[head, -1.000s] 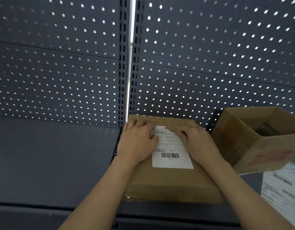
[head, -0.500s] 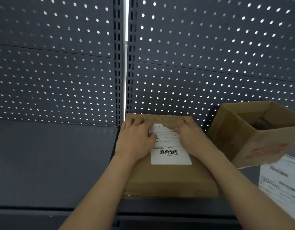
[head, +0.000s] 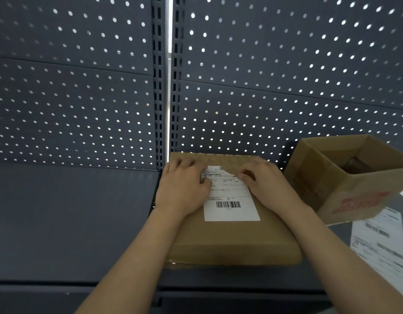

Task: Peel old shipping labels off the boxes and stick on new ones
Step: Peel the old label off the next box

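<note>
A flat closed cardboard box [head: 232, 241] lies on the dark shelf in front of me. A white shipping label [head: 231, 210] with a barcode is stuck on its top. My left hand [head: 184, 189] lies flat on the box left of the label, its thumb on the label's left edge. My right hand [head: 266, 184] has curled fingers that pinch at the label's upper right corner. That corner shows a slanted, lifted edge.
An open cardboard box [head: 345, 189] with red print stands tilted at the right, something dark inside it. White label sheets [head: 382, 245] lie on the shelf [head: 71, 223] below it. A perforated metal back panel [head: 82, 98] rises behind.
Both hands stay on the box at the label's upper part. My right fingertips have worked slightly at the corner. The view has shifted a little.
</note>
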Demonstrator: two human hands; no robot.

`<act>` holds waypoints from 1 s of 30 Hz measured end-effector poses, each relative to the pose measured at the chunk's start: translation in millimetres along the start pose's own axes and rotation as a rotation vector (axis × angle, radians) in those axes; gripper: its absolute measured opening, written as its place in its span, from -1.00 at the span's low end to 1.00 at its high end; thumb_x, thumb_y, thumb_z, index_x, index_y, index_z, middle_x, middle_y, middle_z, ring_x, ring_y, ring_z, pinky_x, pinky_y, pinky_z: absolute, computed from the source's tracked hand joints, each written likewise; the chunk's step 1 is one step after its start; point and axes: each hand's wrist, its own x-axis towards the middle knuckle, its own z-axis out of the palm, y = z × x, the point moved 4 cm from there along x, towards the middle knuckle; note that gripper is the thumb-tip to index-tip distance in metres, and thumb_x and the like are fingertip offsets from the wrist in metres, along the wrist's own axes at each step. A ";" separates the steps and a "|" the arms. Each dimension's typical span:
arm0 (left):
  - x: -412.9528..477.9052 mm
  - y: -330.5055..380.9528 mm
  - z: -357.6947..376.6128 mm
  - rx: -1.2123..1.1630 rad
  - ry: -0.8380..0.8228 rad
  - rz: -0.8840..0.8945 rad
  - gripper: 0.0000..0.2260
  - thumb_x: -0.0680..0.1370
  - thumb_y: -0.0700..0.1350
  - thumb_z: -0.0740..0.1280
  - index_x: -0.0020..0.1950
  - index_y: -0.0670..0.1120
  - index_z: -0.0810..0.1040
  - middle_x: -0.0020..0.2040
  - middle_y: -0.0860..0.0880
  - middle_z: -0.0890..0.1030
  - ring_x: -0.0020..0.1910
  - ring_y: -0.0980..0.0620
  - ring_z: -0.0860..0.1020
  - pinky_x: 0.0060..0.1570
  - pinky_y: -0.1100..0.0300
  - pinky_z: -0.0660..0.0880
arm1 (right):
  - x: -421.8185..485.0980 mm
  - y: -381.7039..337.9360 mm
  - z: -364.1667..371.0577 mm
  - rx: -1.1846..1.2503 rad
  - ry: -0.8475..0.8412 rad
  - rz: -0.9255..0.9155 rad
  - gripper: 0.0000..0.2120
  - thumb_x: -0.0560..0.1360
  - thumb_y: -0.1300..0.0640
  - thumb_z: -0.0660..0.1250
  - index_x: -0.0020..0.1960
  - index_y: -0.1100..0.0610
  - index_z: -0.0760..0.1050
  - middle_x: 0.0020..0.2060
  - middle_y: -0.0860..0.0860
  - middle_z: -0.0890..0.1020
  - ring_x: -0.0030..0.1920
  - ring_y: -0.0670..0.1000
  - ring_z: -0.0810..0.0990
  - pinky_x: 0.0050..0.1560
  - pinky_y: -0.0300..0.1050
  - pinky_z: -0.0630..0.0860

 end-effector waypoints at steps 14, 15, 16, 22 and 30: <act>-2.1 2.2 -2.0 0.007 -0.002 0.013 -0.62 0.54 0.04 0.19 0.36 0.08 0.45 0.36 0.06 0.46 0.37 -0.07 0.28 0.42 -0.01 0.20 | 11.1 -4.3 12.6 -0.296 -0.244 -0.013 -0.68 0.58 0.32 0.12 0.32 0.24 0.37 0.21 0.11 0.42 0.24 0.15 0.40 0.09 -0.01 0.44; -2.4 2.1 -2.1 0.003 -0.005 0.008 -0.62 0.55 0.04 0.19 0.36 0.08 0.45 0.37 0.06 0.45 0.37 -0.06 0.28 0.42 0.00 0.20 | 11.1 -2.9 13.9 -0.290 -0.256 -0.018 -0.67 0.58 0.33 0.11 0.33 0.24 0.37 0.22 0.12 0.42 0.25 0.15 0.38 0.11 -0.07 0.39; -2.6 1.9 -2.7 0.000 -0.006 0.004 -0.62 0.55 0.04 0.19 0.37 0.08 0.45 0.37 0.07 0.45 0.38 -0.06 0.27 0.41 0.00 0.19 | 11.0 -2.3 14.8 -0.275 -0.262 -0.027 -0.68 0.57 0.35 0.10 0.29 0.24 0.39 0.20 0.12 0.42 0.25 0.15 0.38 0.08 -0.15 0.33; -2.1 2.6 -3.6 -0.005 -0.001 0.000 -0.62 0.54 0.04 0.19 0.36 0.08 0.47 0.36 0.06 0.46 0.37 -0.06 0.28 0.41 0.00 0.20 | -0.8 7.6 7.4 0.070 -0.086 0.060 -0.88 0.62 0.23 0.16 -0.03 0.08 0.42 0.05 -0.04 0.43 0.05 -0.05 0.43 -0.13 -0.43 0.25; -2.1 2.4 -3.9 -0.017 -0.001 -0.005 -0.61 0.54 0.04 0.19 0.37 0.09 0.47 0.36 0.07 0.46 0.38 -0.05 0.28 0.43 -0.01 0.20 | -8.5 6.9 -4.4 0.219 0.005 0.094 -0.75 0.63 0.08 0.21 0.28 0.04 0.47 0.05 -0.04 0.55 0.02 -0.11 0.50 -0.03 -0.33 0.35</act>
